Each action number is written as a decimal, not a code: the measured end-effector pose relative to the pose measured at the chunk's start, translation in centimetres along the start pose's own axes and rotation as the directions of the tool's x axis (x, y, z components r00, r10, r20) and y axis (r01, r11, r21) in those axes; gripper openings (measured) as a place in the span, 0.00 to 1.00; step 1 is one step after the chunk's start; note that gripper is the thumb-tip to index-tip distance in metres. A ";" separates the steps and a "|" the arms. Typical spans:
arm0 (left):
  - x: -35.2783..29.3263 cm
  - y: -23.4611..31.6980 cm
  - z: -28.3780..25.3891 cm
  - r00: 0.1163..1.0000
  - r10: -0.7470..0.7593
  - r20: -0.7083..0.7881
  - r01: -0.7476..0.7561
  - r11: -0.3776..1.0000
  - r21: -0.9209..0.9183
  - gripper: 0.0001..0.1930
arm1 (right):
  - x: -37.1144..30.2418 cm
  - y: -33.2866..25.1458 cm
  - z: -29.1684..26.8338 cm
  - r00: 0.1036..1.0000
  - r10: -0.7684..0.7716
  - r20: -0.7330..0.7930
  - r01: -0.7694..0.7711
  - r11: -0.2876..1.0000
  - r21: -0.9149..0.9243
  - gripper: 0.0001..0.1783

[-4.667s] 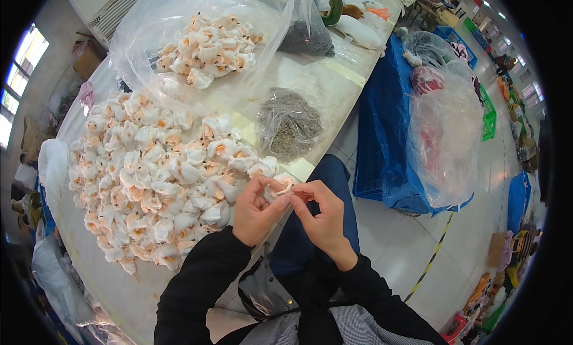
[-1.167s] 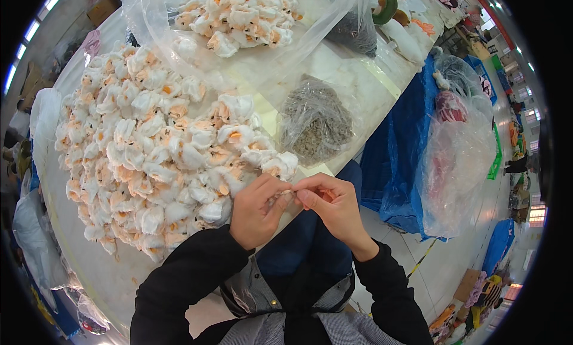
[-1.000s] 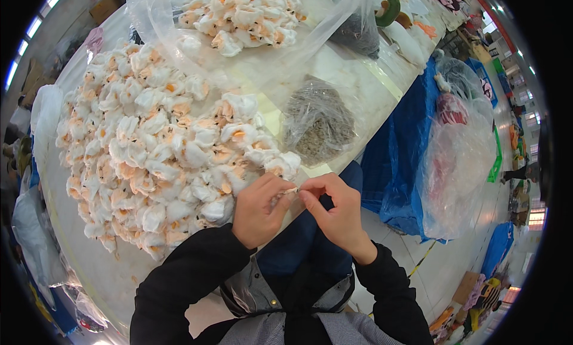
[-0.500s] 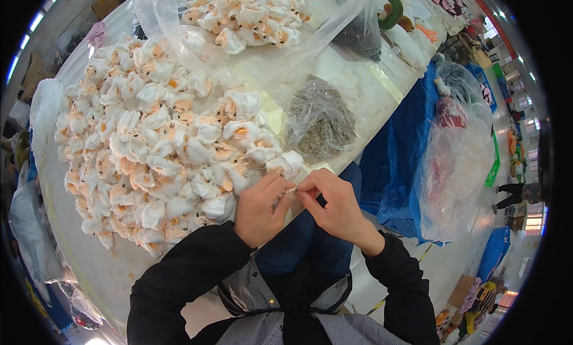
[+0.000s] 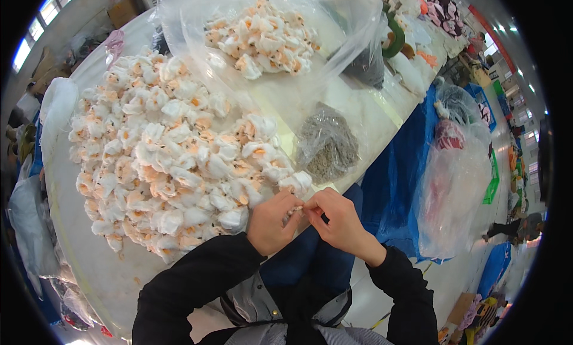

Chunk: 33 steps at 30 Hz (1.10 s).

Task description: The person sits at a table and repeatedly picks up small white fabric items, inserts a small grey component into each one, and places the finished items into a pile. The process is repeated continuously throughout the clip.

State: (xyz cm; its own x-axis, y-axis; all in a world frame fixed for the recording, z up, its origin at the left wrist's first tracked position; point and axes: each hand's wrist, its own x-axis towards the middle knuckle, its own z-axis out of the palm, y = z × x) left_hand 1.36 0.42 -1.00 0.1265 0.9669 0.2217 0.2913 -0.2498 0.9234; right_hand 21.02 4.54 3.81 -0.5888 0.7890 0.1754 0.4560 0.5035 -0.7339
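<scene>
My left hand (image 5: 270, 224) is closed in a pinch on a small pale piece (image 5: 293, 211), too small to name, at the table's near edge. Thumb and forefinger of my right hand (image 5: 339, 218) are pinched together against the same spot; what lies between them is hidden. Just beyond the fingertips sits one white fluffy tuft (image 5: 296, 182). It belongs to a big pile of white and peach fluffy pieces (image 5: 161, 154) with orange and dark specks, spread to the left of my hands.
Beyond my right hand lies a clear bag of grey-brown loose material (image 5: 328, 147). A clear plastic sheet or bag (image 5: 197, 52) lies around a second fluffy heap (image 5: 262, 37) farther back. Right of the table (image 5: 77, 249) stand blue sheeting (image 5: 394, 184) and a large clear bag (image 5: 450, 193).
The whole view has shifted, so the table and pile appear lower and farther right. Both hands stay together at the fingertips, still pinching.
</scene>
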 end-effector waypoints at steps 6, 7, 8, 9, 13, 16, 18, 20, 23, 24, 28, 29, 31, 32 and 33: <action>0.9 2.5 -2.2 0.988 -0.060 -0.144 0.022 0.967 -0.253 0.24 | 3.7 -3.8 -4.3 0.975 -0.205 -0.083 0.195 0.975 -0.110 0.09; 1.0 3.4 -2.8 0.968 -0.101 -0.228 0.017 0.940 -0.342 0.26 | 5.4 -4.5 -5.5 0.954 -0.264 -0.140 0.241 0.957 -0.163 0.09; 0.8 3.2 -3.3 0.961 -0.116 -0.253 0.017 0.932 -0.363 0.27 | 7.5 -4.8 -6.4 0.935 -0.300 -0.192 0.255 0.940 -0.227 0.08; 0.7 3.1 -3.6 0.954 -0.130 -0.269 0.014 0.919 -0.393 0.27 | 10.0 -5.0 -7.1 0.888 -0.345 -0.304 0.248 0.916 -0.317 0.05; 0.0 2.5 -2.6 0.997 -0.077 0.006 0.076 0.961 -0.266 0.20 | 18.4 -1.9 -8.2 0.774 -0.427 -0.468 0.210 0.870 -0.447 0.09; -0.8 3.4 -0.6 0.991 0.062 0.121 -0.035 0.976 -0.213 0.19 | 18.1 -2.9 -4.5 0.932 -0.151 -0.329 0.103 0.982 -0.159 0.12; -1.6 2.2 0.8 0.987 0.108 0.118 -0.091 0.986 -0.141 0.19 | 16.5 -2.2 -1.6 0.959 -0.180 -0.218 0.092 0.928 -0.361 0.15; -1.8 1.5 1.3 0.992 0.092 0.087 -0.085 0.993 -0.080 0.19 | 15.8 -1.5 0.5 0.961 -0.184 -0.209 0.083 0.906 -0.416 0.13; -1.7 1.2 1.3 0.999 -0.012 0.042 0.014 0.998 -0.054 0.20 | 14.8 0.2 1.9 0.944 -0.223 -0.242 0.130 0.928 -0.348 0.10; -1.6 1.3 1.2 0.998 -0.040 0.056 0.044 0.996 -0.071 0.20 | 14.5 0.4 1.9 0.934 -0.241 -0.265 0.157 0.940 -0.303 0.09; -1.0 2.3 0.1 0.986 -0.127 0.107 0.142 0.980 -0.139 0.21 | 11.2 -1.7 -0.3 0.964 0.120 -0.236 -0.040 0.948 0.317 0.06; -0.8 2.5 -0.3 0.968 -0.190 0.167 0.222 0.953 -0.207 0.22 | 9.7 -2.1 -1.2 0.954 0.242 -0.178 -0.124 0.855 0.503 0.06; -0.5 2.8 -1.1 0.932 -0.262 0.252 0.344 0.860 -0.377 0.23 | 6.3 -1.6 -2.3 0.942 0.328 -0.067 -0.177 0.657 0.733 0.06; -0.5 3.0 -1.4 0.922 -0.277 0.272 0.379 0.792 -0.478 0.24 | 4.9 -2.2 -2.7 0.930 0.360 -0.069 -0.186 0.626 0.757 0.07; -0.5 3.3 -1.5 0.936 -0.253 0.243 0.351 0.696 -0.627 0.25 | 3.6 -2.0 -2.6 0.930 0.364 -0.050 -0.197 0.610 0.768 0.08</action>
State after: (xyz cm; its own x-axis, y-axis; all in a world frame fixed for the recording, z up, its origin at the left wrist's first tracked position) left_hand 0.87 -0.80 2.35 0.2748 0.9561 -0.1022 -0.3475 0.1979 0.9166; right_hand 19.75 7.29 7.63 -0.3487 0.9345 -0.0712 -0.1181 -0.1192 -0.9858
